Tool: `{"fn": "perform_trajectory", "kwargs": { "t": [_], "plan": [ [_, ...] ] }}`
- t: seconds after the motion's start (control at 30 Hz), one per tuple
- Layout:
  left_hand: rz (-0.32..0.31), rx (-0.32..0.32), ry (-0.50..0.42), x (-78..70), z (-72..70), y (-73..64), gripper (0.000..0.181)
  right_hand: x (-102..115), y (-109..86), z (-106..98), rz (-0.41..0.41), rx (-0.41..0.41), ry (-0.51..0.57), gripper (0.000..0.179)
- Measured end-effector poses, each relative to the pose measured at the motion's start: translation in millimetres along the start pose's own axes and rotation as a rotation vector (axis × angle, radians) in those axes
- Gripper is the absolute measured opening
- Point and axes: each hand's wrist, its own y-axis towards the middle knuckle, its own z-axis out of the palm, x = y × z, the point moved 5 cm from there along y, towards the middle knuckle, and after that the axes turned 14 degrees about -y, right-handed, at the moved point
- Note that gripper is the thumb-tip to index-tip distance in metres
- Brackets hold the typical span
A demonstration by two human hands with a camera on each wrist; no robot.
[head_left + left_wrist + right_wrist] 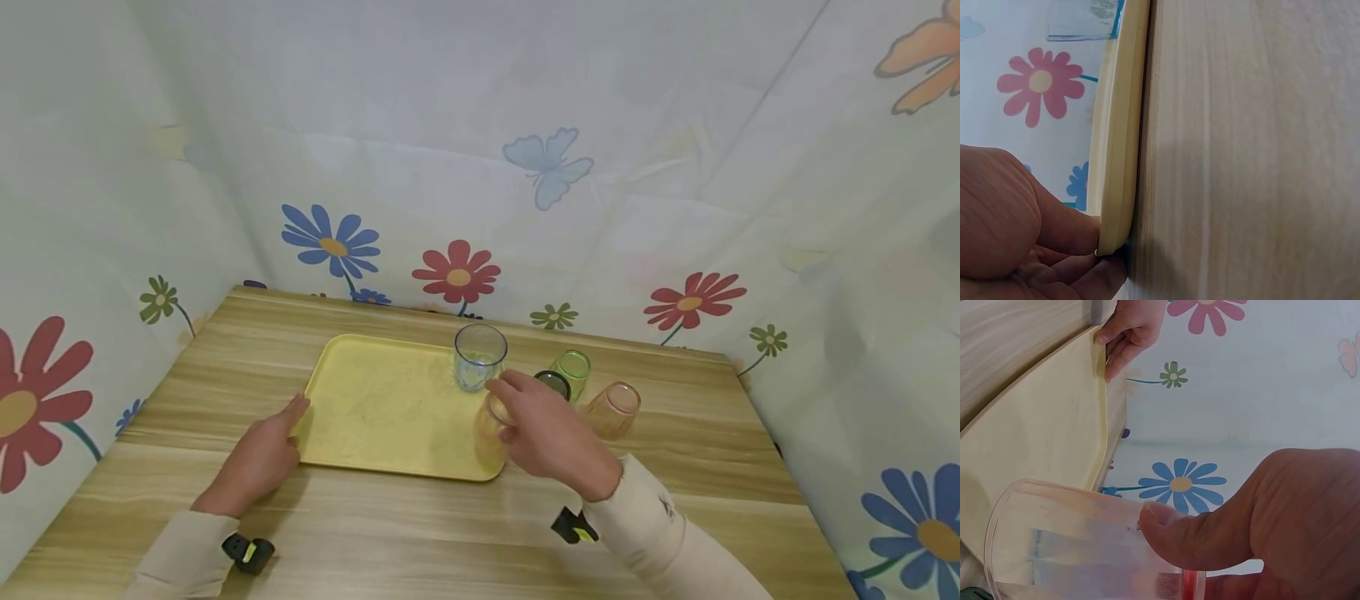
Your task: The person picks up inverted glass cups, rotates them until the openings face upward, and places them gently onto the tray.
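My left hand (258, 458) pinches the left edge of a yellow tray (375, 408), thumb on the rim and fingers curled below it, as the left wrist view shows. My right hand (551, 429) grips a clear orange-pink tumbler (1072, 537) near its reddish narrow end. The tumbler's wide end points down toward the tray's front right corner, overlapping it in the head view. A clear glass with a blue rim (480, 358) stands at the tray's back right. Beside the right hand are a dark glass (552, 382), partly hidden, and a green glass (573, 367).
Another pink-orange glass (617, 408) stands on the wooden table (390, 533), right of the tray. A white cloth (375, 167) printed with flowers and butterflies hangs behind the table and along both sides.
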Motion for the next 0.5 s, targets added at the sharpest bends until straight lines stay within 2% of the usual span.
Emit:
{"fn": "perform_trajectory", "kwargs": {
  "t": [0.5],
  "plan": [
    [0.002, -0.015, 0.022, -0.2, -0.4, -0.7, 0.060, 12, 14.1, -5, -0.046, -0.019, 0.006, 0.056]
  ]
}}
